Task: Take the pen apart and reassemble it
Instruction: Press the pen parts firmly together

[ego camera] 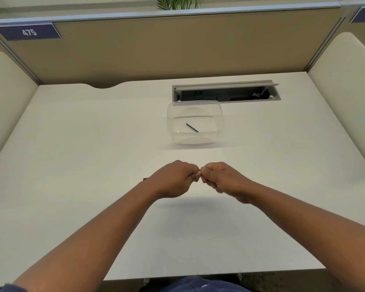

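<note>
Hands (200,178) meet; sign (29,32) reads "475".

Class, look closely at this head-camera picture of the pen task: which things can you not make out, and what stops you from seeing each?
Head view:
- Pen: nearly all hidden inside the left hand and right hand; only a dark tip shows.
- Thin dark rod in the clear container: too small to identify.
- Right hand's lower fingers: motion-blurred.

— What are my hands doing?

— I have both forearms stretched forward, bare, converging toward the middle. My left hand (173,180) is curled into a loose fist, knuckles up. My right hand (221,178) is curled the same way, and the two meet fingertip to fingertip.

— Palms?

— Hidden, both turned down.
</note>
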### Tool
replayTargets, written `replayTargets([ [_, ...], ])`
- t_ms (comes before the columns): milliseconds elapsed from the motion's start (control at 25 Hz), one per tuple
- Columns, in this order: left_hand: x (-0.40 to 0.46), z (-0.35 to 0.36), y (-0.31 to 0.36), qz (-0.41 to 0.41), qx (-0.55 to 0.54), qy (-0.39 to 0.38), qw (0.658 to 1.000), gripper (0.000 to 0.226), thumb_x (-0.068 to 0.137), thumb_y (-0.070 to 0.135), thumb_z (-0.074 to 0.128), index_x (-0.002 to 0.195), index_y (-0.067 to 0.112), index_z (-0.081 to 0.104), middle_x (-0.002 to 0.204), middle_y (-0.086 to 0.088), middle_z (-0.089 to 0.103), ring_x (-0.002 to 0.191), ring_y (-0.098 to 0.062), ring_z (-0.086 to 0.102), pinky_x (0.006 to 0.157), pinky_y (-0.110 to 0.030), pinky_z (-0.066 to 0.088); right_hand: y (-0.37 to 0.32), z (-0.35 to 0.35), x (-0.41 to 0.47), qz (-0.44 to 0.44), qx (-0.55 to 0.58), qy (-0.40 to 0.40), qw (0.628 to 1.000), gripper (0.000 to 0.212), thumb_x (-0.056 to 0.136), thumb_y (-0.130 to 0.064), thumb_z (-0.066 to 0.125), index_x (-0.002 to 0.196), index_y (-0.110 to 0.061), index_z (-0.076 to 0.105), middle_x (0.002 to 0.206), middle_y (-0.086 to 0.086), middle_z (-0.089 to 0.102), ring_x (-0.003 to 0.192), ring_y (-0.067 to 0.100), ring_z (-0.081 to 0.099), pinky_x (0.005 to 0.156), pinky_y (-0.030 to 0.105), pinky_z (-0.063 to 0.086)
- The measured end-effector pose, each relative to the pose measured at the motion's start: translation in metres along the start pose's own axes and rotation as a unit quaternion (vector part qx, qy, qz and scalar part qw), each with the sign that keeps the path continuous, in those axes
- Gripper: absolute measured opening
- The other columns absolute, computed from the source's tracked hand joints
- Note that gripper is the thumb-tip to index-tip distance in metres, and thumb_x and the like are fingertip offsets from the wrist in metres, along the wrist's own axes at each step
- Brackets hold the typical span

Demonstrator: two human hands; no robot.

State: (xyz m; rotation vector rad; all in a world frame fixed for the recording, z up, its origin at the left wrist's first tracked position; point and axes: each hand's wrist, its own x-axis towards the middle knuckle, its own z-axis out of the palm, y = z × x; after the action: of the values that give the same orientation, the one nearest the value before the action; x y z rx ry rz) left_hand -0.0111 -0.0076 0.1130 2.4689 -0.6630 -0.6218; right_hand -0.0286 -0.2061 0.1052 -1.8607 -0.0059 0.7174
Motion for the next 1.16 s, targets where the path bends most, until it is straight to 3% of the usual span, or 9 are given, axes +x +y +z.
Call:
replayTargets([
  [120,0.003,-0.011,-0.001,-0.031,-0.095,-0.044,0.994,0.029,0.106,0.036,0.045,0.084,0.033,0.063,0.075,0.017,0.056,0.07,0.002,0.053,0.066,-0.023,0.039,0.005,-0.007,0.002,-0.24,-0.31,0.078,0.916,0.025,0.105,-0.025,0.048,0.083,-0.026,0.06,0.075,-0.007,0.058,0.071,0.013,0.047,0.065,0.034,0.041],
  [320,0.0,-0.027,-0.001,-0.03,-0.255,-0.128,0.958,0.031,0.105,0.032,0.05,0.086,0.023,0.072,0.064,0.011,0.048,0.053,-0.002,0.04,0.052,-0.012,0.036,0.006,-0.019,0.004,-0.408,-0.474,0.129,0.769,0.01,0.097,-0.01,0.063,0.089,-0.005,0.067,0.075,0.006,0.058,0.065,0.023,0.041,0.058,0.03,0.033],
  [480,0.0,-0.022,0.001,-0.011,-0.171,-0.082,0.982,0.031,0.104,0.033,0.05,0.078,0.033,0.067,0.067,0.015,0.054,0.062,0.0,0.049,0.06,-0.016,0.039,0.0,-0.011,-0.003,-0.298,-0.321,0.062,0.897,0.026,0.103,-0.021,0.048,0.078,-0.024,0.057,0.07,-0.007,0.049,0.066,0.011,0.037,0.062,0.025,0.033],
  [600,-0.003,-0.013,0.004,-0.004,-0.079,-0.044,0.996,0.029,0.104,0.035,0.047,0.078,0.035,0.06,0.073,0.014,0.059,0.071,-0.006,0.054,0.065,-0.027,0.042,0.005,0.005,-0.007,-0.101,-0.027,0.027,0.994,0.034,0.104,-0.023,0.048,0.071,-0.024,0.055,0.065,-0.007,0.043,0.058,0.011,0.033,0.056,0.024,0.03],
  [760,0.0,0.001,0.007,0.02,0.082,0.011,0.996,0.028,0.104,0.03,0.042,0.08,0.021,0.055,0.071,0.004,0.06,0.069,-0.022,0.053,0.062,-0.039,0.045,0.005,0.001,-0.002,0.142,0.272,-0.058,0.95,0.034,0.101,-0.021,0.05,0.068,-0.016,0.055,0.062,-0.002,0.03,0.057,0.016,0.021,0.051,0.026,0.022],
  [840,0.002,0.002,0.006,0.015,0.056,-0.013,0.998,0.026,0.105,0.032,0.041,0.084,0.027,0.056,0.079,0.008,0.063,0.077,-0.019,0.057,0.069,-0.038,0.048,0.005,-0.005,-0.001,0.114,0.199,-0.065,0.971,0.033,0.103,-0.023,0.049,0.072,-0.016,0.058,0.06,-0.004,0.039,0.055,0.013,0.029,0.053,0.025,0.028],
  [920,0.004,-0.003,0.004,0.001,-0.012,-0.051,0.999,0.024,0.106,0.034,0.041,0.092,0.032,0.06,0.087,0.017,0.063,0.084,-0.007,0.058,0.074,-0.028,0.046,0.003,-0.008,-0.003,-0.017,-0.037,-0.021,0.999,0.031,0.105,-0.025,0.047,0.079,-0.019,0.063,0.065,-0.012,0.054,0.058,0.006,0.043,0.06,0.024,0.036],
  [1000,0.006,-0.01,0.003,-0.015,-0.063,-0.062,0.996,0.024,0.106,0.036,0.043,0.093,0.033,0.063,0.084,0.02,0.059,0.081,0.002,0.055,0.071,-0.021,0.041,0.006,-0.009,-0.001,-0.161,-0.241,0.053,0.956,0.026,0.105,-0.023,0.049,0.085,-0.021,0.065,0.077,-0.011,0.062,0.07,0.006,0.05,0.066,0.025,0.037],
  [1160,0.008,-0.026,-0.001,-0.028,-0.157,-0.096,0.983,0.025,0.106,0.035,0.047,0.094,0.031,0.069,0.078,0.013,0.057,0.068,0.007,0.055,0.064,-0.013,0.042,0.007,-0.014,0.001,-0.327,-0.365,0.137,0.861,0.013,0.101,-0.015,0.058,0.092,-0.008,0.065,0.078,-0.002,0.057,0.07,0.02,0.047,0.064,0.03,0.036],
])
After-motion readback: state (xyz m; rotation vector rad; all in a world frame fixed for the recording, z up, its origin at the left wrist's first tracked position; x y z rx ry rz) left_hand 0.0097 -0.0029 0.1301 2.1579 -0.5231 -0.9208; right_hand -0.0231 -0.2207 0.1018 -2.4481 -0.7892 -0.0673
